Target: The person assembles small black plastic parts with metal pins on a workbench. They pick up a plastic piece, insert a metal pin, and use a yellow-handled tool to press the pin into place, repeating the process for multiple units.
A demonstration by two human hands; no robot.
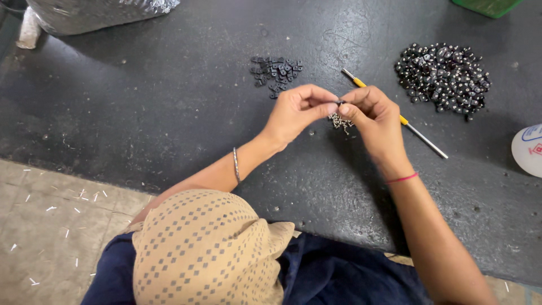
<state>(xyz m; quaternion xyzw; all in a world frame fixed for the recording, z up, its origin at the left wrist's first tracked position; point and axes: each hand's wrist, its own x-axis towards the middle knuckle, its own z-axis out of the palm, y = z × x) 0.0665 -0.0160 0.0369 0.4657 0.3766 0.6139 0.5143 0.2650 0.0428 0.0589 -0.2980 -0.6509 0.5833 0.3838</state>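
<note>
My left hand [296, 113] and my right hand [372, 116] meet fingertip to fingertip above the dark table [141, 113], pinching one tiny black part [340, 103] between them. Just beneath the fingers lies a small heap of silver screws [339, 122]. A slim screwdriver [420, 137] with a yellow grip lies on the table behind my right hand, partly hidden by it. A small pile of flat black parts [276, 70] sits beyond my left hand. A larger heap of black parts with silver screws [443, 73] is off to the right.
A silver plastic bag [90, 12] lies at the far left corner. A green container [488, 5] pokes in at the top right, and a white round lid [529, 149] at the right edge. The table's near edge runs above a tiled floor [51, 226] strewn with small white scraps.
</note>
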